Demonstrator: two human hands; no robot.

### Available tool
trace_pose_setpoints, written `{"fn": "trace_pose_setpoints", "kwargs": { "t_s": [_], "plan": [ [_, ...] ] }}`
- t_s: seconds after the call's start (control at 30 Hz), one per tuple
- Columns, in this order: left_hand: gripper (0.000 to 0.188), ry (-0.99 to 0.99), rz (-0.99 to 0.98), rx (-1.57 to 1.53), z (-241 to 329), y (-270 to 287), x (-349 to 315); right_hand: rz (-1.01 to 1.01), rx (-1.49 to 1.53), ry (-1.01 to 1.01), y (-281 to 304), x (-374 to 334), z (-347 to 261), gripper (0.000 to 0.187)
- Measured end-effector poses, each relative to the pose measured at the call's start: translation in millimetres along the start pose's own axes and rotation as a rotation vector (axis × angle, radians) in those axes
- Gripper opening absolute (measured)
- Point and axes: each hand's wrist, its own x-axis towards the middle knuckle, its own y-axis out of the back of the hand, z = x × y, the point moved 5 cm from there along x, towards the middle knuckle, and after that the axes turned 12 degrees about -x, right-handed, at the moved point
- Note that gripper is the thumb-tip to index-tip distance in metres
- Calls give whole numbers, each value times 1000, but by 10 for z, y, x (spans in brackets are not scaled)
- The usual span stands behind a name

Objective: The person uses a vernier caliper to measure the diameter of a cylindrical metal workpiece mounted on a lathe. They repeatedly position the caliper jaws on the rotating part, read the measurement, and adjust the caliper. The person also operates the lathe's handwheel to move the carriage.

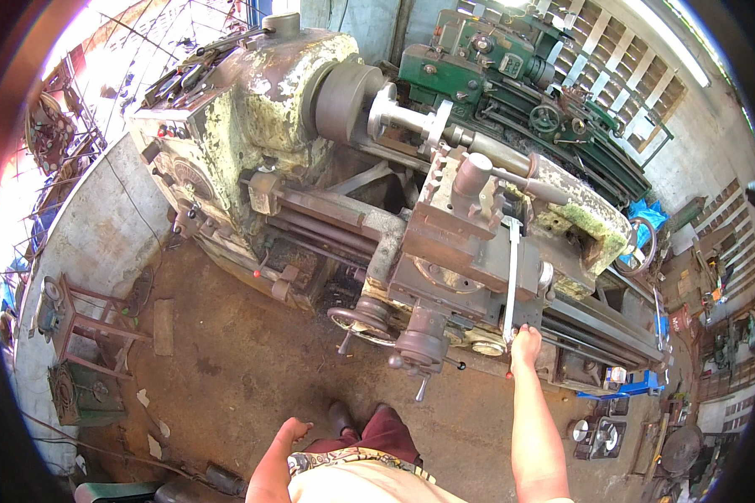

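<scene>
A large worn lathe with chipped pale yellow-green paint stands before me. My right hand is closed around the lower end of a long silver caliper, its jaws at the far end beside the tool post. The caliper lies along the right side of the brown carriage. Between the chuck and the tailstock sits a shiny flanged shaft. Down by my waist, my left hand is loosely curled, away from the machine, with nothing visible in it.
Handwheels and levers, including a carriage handwheel, jut toward me. A green lathe stands behind. Several tools lie on the headstock. A wooden stool frame is at left; a black tray sits on the floor at right.
</scene>
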Motion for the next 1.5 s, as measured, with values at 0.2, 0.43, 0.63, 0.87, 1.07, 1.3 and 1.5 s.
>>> {"fn": "trace_pose_setpoints", "kwargs": {
  "t_s": [0.2,0.43,0.63,0.87,1.07,1.3,1.5],
  "plan": [
    [51,1,-2,12,62,6,-104,7,-5,9,43,-61,-63,34],
    [52,28,-20,-8,51,-10,-151,-3,-11,19,-27,41,27,34],
    [51,98,-53,4,18,-34,-126,-27,40,-19,-53,70,75,33],
    [51,137,-91,44,-24,-80,-83,-40,55,-52,-62,77,99,33],
    [52,199,-142,55,-118,-119,24,-35,36,-42,-24,23,30,33],
    [58,233,-158,140,-108,-96,-30,-36,26,-14,-9,0,-5,32],
    [64,234,-160,101,-64,-86,-152,-15,-8,19,-41,58,49,32]
  ]
}}
